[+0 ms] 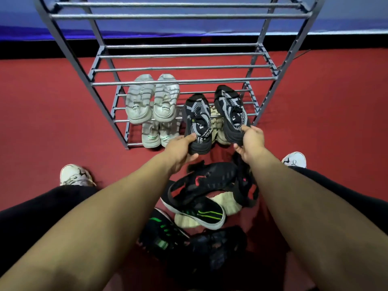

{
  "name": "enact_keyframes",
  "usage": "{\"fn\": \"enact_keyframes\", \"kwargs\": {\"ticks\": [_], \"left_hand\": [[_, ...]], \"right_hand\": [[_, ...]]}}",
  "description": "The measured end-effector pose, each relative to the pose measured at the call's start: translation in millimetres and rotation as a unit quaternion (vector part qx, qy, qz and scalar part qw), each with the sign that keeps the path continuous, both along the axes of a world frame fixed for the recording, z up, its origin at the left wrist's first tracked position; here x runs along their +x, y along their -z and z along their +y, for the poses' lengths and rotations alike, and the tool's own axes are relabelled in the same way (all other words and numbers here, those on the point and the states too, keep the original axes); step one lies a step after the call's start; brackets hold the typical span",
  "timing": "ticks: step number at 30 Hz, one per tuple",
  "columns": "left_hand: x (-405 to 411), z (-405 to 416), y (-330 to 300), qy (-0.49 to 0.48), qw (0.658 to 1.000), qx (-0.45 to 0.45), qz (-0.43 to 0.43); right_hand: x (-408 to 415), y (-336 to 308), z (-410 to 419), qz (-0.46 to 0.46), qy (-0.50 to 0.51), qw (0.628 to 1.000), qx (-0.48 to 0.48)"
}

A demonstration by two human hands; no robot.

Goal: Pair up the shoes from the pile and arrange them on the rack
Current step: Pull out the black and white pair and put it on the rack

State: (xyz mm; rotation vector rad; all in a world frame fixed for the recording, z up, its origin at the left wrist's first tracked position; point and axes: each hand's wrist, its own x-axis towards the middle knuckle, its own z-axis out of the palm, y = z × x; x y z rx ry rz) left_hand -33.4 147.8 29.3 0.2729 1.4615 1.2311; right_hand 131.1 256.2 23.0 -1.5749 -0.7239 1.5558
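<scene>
Shoes, one black-and-grey pair, hang before the rack point(184, 80): my left hand point(182, 148) grips the left shoe point(197, 120) by its heel, my right hand point(251, 139) the right shoe point(231, 110). Toes point away toward what seems the second-lowest shelf, beside the white pair point(152, 97).

I saw the rack's point(184, 82) second-lowest shelf taken on its left by a white pair point(152, 99), its right half open. The two upper shelves lay bare. Below, more pale shoes point(159, 133) filled the bottom shelf; a pile point(201, 198) crowded the floor point(52, 122).
</scene>
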Motion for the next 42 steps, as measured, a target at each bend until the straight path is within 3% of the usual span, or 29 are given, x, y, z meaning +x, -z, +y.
{"fn": "enact_keyframes", "kwargs": {"ticks": [11,15,18,20,23,25,28,30,33,38,42], "left_hand": [[-31,159,32,-0.02,0.999,-0.005,0.043],[-42,184,34,-0.011,0.99,-0.041,0.138],[-47,188,33,0.063,0.967,-0.097,0.225],[-47,187,33,0.086,0.962,-0.11,0.236],[-50,184,36,0.144,0.945,-0.096,0.277],[-53,177,39,0.189,0.911,-0.099,0.353],[-46,147,37,0.181,0.876,-0.039,0.445],[-38,118,36,0.148,0.884,0.0,0.443],[-29,71,37,0.141,0.905,0.022,0.401],[-16,6,36,0.154,0.922,0.05,0.352],[-6,-43,57,0.148,0.933,0.016,0.327]], "right_hand": [[-58,26,117,-0.03,0.006,1.0,0.0],[-62,30,143,-0.119,-0.022,0.993,-0.006],[-57,35,145,-0.292,-0.097,0.951,0.016],[-49,42,148,-0.373,-0.142,0.916,0.043],[-41,39,148,-0.327,-0.157,0.931,0.03],[-38,30,142,-0.306,-0.182,0.934,0.019],[-26,24,120,-0.384,-0.246,0.886,0.079],[-15,26,97,-0.415,-0.261,0.864,0.117],[-3,27,56,-0.395,-0.266,0.87,0.128],[9,37,-19,-0.386,-0.299,0.867,0.097],[21,59,-77,-0.342,-0.316,0.884,0.038]]}}
